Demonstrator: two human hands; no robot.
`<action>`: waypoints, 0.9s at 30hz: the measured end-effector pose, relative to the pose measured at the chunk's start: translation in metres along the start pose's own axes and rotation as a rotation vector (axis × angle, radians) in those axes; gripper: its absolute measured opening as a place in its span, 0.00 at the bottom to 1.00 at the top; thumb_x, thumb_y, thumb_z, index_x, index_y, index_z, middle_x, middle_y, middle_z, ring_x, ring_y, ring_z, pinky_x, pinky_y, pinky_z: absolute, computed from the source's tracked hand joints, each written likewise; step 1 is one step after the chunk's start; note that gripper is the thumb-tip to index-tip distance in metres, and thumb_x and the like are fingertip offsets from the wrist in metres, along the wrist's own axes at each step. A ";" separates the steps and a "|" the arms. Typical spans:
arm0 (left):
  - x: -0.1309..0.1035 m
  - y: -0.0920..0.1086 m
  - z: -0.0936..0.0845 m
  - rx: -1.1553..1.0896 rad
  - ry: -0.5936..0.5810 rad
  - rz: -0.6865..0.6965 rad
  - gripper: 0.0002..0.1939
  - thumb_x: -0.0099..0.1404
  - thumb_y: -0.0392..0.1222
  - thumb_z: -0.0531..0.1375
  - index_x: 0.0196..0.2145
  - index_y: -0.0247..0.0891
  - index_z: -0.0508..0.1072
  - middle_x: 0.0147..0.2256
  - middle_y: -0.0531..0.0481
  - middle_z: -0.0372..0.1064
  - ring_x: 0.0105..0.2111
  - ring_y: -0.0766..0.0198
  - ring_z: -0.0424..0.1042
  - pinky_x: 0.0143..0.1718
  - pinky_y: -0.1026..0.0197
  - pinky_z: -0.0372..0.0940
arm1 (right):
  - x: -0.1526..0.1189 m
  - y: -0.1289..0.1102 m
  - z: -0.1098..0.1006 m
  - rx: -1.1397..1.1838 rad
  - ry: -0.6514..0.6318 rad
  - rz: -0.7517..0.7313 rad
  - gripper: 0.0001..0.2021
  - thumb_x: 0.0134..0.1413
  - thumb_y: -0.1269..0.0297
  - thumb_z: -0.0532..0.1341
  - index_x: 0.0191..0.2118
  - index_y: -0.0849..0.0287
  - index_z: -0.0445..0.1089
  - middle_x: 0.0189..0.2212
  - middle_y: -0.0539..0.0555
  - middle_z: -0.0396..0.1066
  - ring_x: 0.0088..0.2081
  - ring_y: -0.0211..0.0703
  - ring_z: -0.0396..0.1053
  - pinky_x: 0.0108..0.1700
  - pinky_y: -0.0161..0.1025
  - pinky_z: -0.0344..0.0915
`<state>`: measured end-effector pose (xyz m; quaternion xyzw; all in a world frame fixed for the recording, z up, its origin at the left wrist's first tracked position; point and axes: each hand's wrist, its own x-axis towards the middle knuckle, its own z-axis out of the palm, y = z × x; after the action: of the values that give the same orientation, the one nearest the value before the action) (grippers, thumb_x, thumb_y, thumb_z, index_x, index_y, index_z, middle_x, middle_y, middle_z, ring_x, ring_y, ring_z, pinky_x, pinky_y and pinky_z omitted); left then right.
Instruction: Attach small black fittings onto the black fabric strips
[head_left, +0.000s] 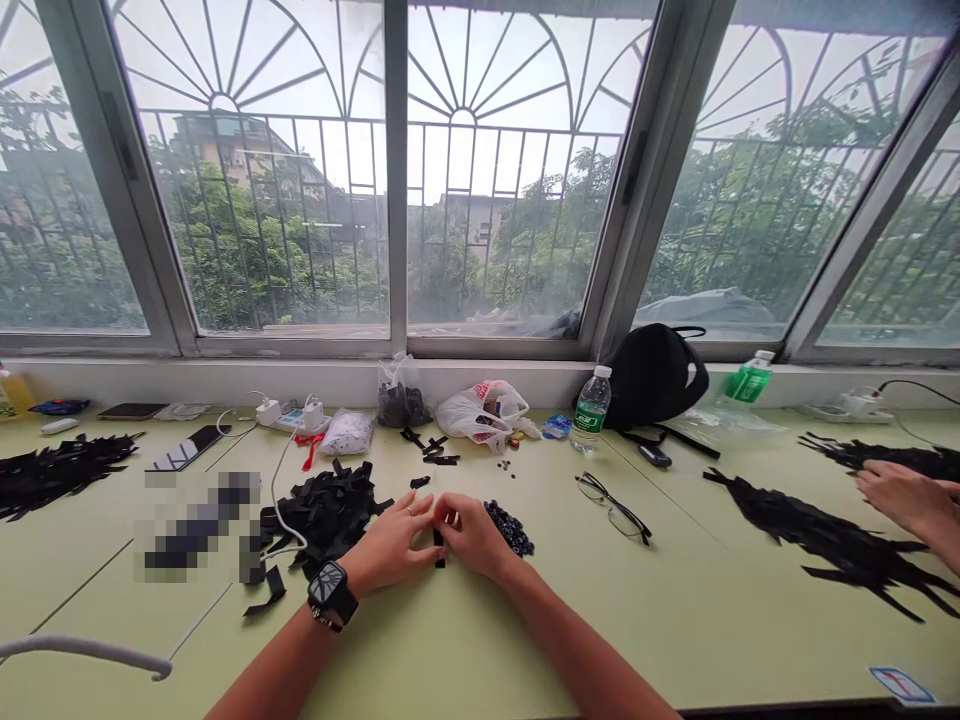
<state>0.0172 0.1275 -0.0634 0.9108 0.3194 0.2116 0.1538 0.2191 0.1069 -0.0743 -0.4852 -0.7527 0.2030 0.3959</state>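
Observation:
Close together over the table, my two hands meet at a short black strip, whose lower end shows between them. My left hand, with a watch on its wrist, has its fingertips closed at the strip. My right hand is curled in a pinch at the strip's upper part; its fingertips partly hide what they hold. Just right of it lies a pile of small dark round pieces. Left of my left hand is a heap of black strips, with a white cable across it.
Glasses lie to the right, with a water bottle behind them. Bags, chargers and a black backpack line the window wall. At far right a co-worker's hands are at black strip bundles. A white hook juts in at lower left.

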 end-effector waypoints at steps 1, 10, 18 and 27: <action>0.000 0.000 0.000 -0.010 -0.014 -0.012 0.31 0.66 0.55 0.65 0.65 0.58 0.66 0.69 0.54 0.58 0.69 0.44 0.53 0.69 0.41 0.56 | 0.000 0.000 0.000 -0.007 0.001 0.006 0.06 0.52 0.75 0.58 0.30 0.59 0.69 0.28 0.49 0.72 0.31 0.38 0.67 0.35 0.32 0.61; 0.001 -0.004 0.003 -0.043 -0.054 -0.049 0.35 0.66 0.60 0.63 0.68 0.57 0.62 0.70 0.52 0.55 0.71 0.41 0.48 0.69 0.39 0.53 | 0.002 0.003 0.003 -0.060 0.067 0.110 0.05 0.51 0.74 0.61 0.31 0.58 0.73 0.34 0.51 0.76 0.44 0.47 0.69 0.47 0.39 0.63; 0.002 -0.004 0.003 -0.047 -0.073 -0.065 0.39 0.66 0.62 0.63 0.70 0.56 0.57 0.71 0.51 0.53 0.71 0.40 0.48 0.69 0.39 0.52 | 0.011 0.003 -0.002 -0.208 0.032 0.203 0.03 0.50 0.69 0.67 0.33 0.55 0.77 0.40 0.53 0.75 0.49 0.51 0.64 0.54 0.43 0.57; 0.002 0.001 -0.001 -0.087 -0.059 -0.044 0.39 0.66 0.62 0.63 0.70 0.54 0.58 0.71 0.53 0.52 0.71 0.38 0.48 0.68 0.40 0.54 | 0.026 -0.003 -0.011 -0.277 -0.131 0.284 0.05 0.48 0.70 0.67 0.34 0.56 0.77 0.40 0.53 0.73 0.50 0.50 0.63 0.52 0.40 0.56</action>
<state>0.0185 0.1286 -0.0617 0.9018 0.3253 0.1949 0.2074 0.2205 0.1276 -0.0553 -0.6218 -0.7217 0.1824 0.2433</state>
